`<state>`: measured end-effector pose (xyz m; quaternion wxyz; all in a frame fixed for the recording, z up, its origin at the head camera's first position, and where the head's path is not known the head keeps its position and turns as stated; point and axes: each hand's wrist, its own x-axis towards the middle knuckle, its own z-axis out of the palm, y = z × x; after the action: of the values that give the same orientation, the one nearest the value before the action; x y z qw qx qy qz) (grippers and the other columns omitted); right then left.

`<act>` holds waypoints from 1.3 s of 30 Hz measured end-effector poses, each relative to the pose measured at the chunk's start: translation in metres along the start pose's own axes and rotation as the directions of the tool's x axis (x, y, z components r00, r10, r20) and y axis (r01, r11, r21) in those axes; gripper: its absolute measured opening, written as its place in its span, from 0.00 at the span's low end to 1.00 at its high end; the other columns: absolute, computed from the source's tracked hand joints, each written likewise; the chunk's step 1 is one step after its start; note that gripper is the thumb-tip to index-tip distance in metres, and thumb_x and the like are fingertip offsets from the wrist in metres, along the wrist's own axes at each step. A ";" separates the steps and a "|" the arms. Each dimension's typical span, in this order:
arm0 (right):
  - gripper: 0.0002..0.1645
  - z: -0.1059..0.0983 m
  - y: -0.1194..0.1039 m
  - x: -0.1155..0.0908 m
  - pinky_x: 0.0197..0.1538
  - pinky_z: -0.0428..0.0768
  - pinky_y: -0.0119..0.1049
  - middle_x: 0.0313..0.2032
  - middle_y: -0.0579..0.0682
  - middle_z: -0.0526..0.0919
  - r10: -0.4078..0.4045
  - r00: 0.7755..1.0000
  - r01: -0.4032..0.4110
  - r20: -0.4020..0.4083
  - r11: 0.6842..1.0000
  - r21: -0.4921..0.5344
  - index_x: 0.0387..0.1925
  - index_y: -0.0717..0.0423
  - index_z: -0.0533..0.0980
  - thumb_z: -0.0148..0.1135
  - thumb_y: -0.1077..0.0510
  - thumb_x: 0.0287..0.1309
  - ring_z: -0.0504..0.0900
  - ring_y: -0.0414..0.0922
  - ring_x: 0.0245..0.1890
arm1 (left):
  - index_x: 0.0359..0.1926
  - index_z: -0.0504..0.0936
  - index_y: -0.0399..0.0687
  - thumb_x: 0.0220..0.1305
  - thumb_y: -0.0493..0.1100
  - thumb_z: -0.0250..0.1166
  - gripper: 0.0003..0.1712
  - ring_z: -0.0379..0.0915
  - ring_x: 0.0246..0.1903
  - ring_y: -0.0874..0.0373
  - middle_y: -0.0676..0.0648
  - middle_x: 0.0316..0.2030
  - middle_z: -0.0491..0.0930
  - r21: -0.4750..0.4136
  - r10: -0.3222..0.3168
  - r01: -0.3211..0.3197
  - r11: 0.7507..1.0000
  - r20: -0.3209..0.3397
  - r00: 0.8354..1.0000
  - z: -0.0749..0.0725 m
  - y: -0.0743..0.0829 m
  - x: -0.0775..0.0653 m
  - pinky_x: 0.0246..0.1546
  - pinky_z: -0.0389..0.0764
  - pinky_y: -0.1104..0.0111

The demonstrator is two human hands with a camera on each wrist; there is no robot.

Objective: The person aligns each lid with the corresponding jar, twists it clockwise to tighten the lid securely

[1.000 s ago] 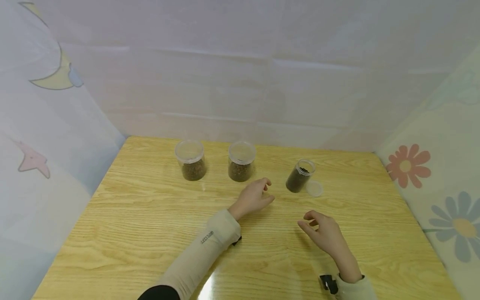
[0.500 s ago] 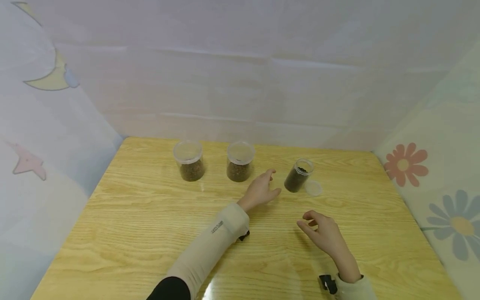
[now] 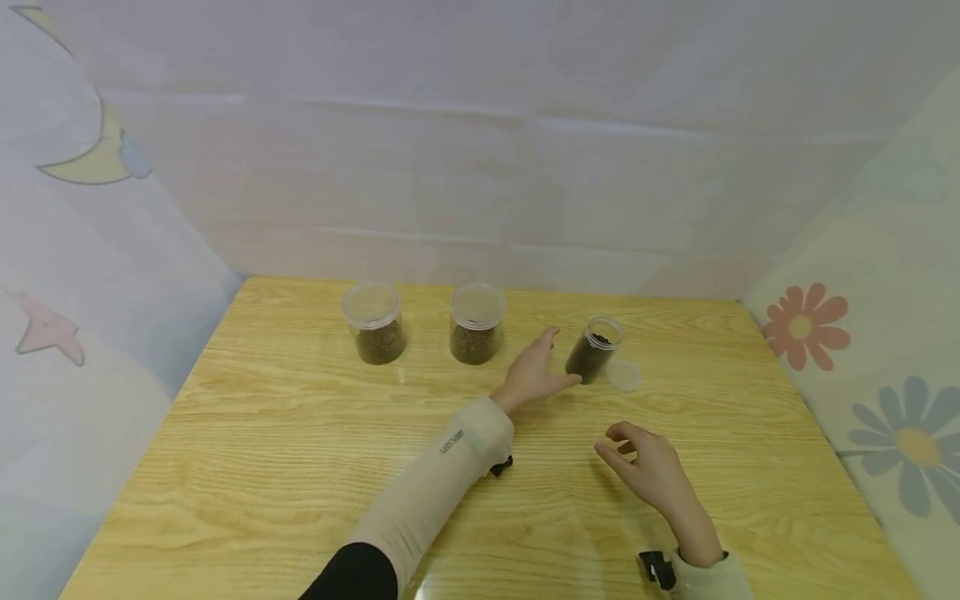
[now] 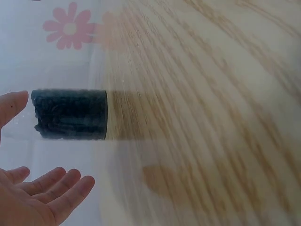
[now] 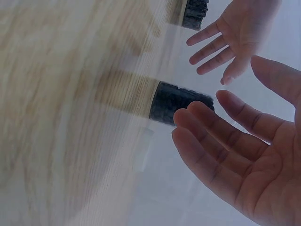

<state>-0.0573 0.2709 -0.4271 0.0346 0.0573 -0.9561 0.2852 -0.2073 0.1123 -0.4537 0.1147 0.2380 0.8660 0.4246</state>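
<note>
A slim clear jar (image 3: 591, 357) of dark pieces stands uncapped on the table, its round clear lid (image 3: 624, 376) lying just to its right. My left hand (image 3: 534, 372) reaches beside this jar with thumb and fingers spread. In the left wrist view the dark-filled jar (image 4: 70, 115) appears between the thumb and the fingers of the left hand (image 4: 40, 200), with a gap on the finger side; whether the thumb touches it, I cannot tell. Nearer the front, my right hand (image 3: 647, 465) hovers with loosely bent fingers. Nothing is in it, as the right wrist view of that hand (image 5: 249, 155) confirms.
Two wider clear jars, a left one (image 3: 380, 337) and a middle one (image 3: 474, 340), hold brown pieces and have lids on. They stand toward the back of the wooden table (image 3: 285, 467). Printed cloth walls (image 3: 420, 183) enclose the back and sides.
My left hand has moved right and away from me, from near the middle jar to beside the slim jar, its fingers opening wider. My right hand has stayed in place.
</note>
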 end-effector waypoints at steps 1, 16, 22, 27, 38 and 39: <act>0.16 0.000 0.001 0.000 0.28 0.80 0.42 0.37 0.60 0.81 -0.001 1.000 0.001 0.001 1.000 -0.002 0.39 0.67 0.76 0.63 0.57 0.54 0.81 0.52 0.30 | 0.69 0.49 0.46 0.54 0.55 0.66 0.49 0.66 0.56 0.51 0.41 0.61 0.64 0.002 0.002 -0.002 1.000 0.002 1.000 0.002 0.001 0.001 0.49 0.73 0.60; 0.18 -0.004 0.003 0.000 0.29 0.80 0.42 0.37 0.62 0.81 0.056 0.998 -0.055 0.023 0.998 -0.007 0.40 0.67 0.76 0.62 0.55 0.56 0.81 0.53 0.30 | 0.68 0.51 0.48 0.56 0.57 0.63 0.46 0.61 0.59 0.51 0.45 0.63 0.61 -0.002 0.022 -0.022 1.000 0.002 1.000 0.010 0.007 0.017 0.54 0.69 0.59; 0.19 -0.011 0.006 -0.002 0.29 0.80 0.43 0.38 0.63 0.80 0.080 0.996 -0.080 0.029 0.997 -0.010 0.42 0.67 0.75 0.61 0.54 0.56 0.81 0.53 0.31 | 0.68 0.52 0.46 0.56 0.55 0.64 0.46 0.61 0.59 0.51 0.43 0.63 0.62 -0.056 0.026 -0.028 0.998 -0.024 0.999 0.009 0.015 0.022 0.54 0.69 0.59; 0.19 -0.015 0.008 -0.001 0.29 0.80 0.44 0.38 0.62 0.80 0.058 0.998 -0.058 0.012 0.998 -0.032 0.41 0.68 0.75 0.62 0.55 0.56 0.81 0.54 0.31 | 0.67 0.53 0.44 0.56 0.52 0.64 0.44 0.62 0.59 0.50 0.42 0.62 0.63 -0.057 0.045 -0.047 0.997 -0.039 0.998 0.015 0.020 0.027 0.54 0.70 0.60; 0.18 -0.021 0.012 0.006 0.28 0.80 0.45 0.37 0.64 0.80 0.028 1.000 -0.029 -0.006 0.998 -0.062 0.40 0.69 0.75 0.62 0.56 0.55 0.81 0.55 0.30 | 0.66 0.54 0.47 0.57 0.49 0.64 0.41 0.66 0.55 0.55 0.47 0.57 0.69 -0.086 0.086 -0.091 0.992 -0.058 0.995 0.028 0.017 0.036 0.53 0.69 0.64; 0.18 -0.022 0.012 0.006 0.29 0.80 0.45 0.37 0.64 0.80 0.031 1.000 -0.031 -0.004 0.997 -0.064 0.41 0.69 0.75 0.62 0.56 0.56 0.81 0.55 0.30 | 0.66 0.54 0.46 0.58 0.48 0.64 0.40 0.66 0.56 0.55 0.46 0.57 0.69 -0.088 0.096 -0.101 0.991 -0.055 0.994 0.029 0.017 0.036 0.54 0.69 0.64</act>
<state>-0.0640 0.2925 -0.4149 0.0334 0.0408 -0.9655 0.2551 -0.2213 0.1589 -0.4578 0.0820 0.2642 0.8357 0.4744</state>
